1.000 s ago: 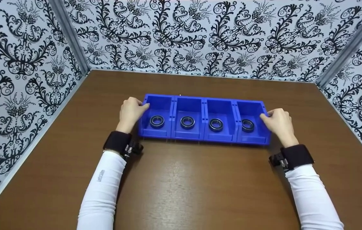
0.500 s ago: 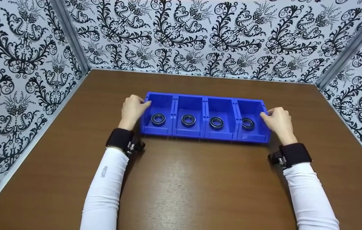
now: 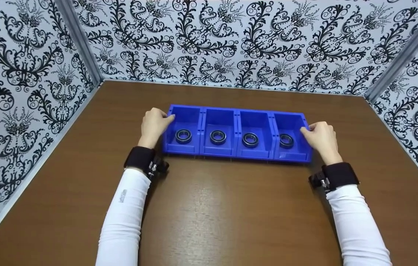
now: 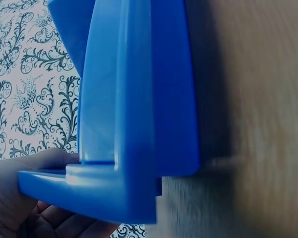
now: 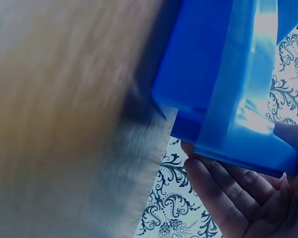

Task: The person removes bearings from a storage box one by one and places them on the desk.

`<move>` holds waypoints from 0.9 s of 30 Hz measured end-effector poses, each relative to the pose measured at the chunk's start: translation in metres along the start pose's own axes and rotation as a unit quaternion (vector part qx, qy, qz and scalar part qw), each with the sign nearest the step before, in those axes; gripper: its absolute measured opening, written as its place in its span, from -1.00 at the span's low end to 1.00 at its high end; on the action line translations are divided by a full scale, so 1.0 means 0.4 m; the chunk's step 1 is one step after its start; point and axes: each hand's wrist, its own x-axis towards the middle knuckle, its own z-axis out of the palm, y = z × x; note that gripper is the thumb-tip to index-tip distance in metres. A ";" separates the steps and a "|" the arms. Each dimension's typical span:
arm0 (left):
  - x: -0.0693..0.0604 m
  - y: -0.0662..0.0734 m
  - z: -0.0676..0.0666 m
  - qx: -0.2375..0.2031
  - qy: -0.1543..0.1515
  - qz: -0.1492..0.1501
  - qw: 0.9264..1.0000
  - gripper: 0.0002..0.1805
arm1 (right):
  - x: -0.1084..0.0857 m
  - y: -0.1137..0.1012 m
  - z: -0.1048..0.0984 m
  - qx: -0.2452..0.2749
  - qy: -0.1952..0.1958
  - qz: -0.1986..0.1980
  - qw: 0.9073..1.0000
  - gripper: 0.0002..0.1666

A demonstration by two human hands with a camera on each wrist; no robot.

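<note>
A row of joined blue plastic bins lies across the middle of the table, open tops toward me. In each compartment rests one black-rimmed ball bearing, such as the leftmost bearing and the rightmost bearing. My left hand grips the left end wall, thumb over its rim. At the other end, my right hand holds the right wall the same way. Both wrist views show fingers outside the wall: left-hand fingers and right-hand fingers. Whether the bins' underside touches the table I cannot tell.
The brown wooden table reaches back to a patterned wall. Similar panels stand at left and right, joined by grey metal posts. Each wrist wears a black strap with a small camera.
Both hands have shifted the row of bins slightly away from me, toward the back wall. The bearings stay in their compartments, and both grips are unchanged.
</note>
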 end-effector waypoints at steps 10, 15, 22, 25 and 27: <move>0.008 0.003 0.005 0.005 0.002 -0.015 1.000 -0.59 | 0.018 0.002 0.010 0.000 0.004 -0.006 1.000 -0.61; 0.019 -0.001 0.006 0.007 -0.001 -0.018 1.000 -0.60 | 0.030 0.001 0.016 0.001 0.005 -0.008 1.000 -0.59; 0.043 -0.009 0.014 0.002 0.006 -0.002 1.000 -0.65 | 0.042 0.003 0.015 -0.001 0.007 -0.003 1.000 -0.54; 0.047 -0.008 0.015 -0.002 0.005 -0.002 1.000 -0.64 | 0.043 0.002 0.014 0.000 0.005 -0.001 1.000 -0.56; 0.050 -0.010 0.018 -0.003 0.004 -0.003 1.000 -0.63 | 0.044 0.002 0.014 -0.001 0.004 0.002 1.000 -0.58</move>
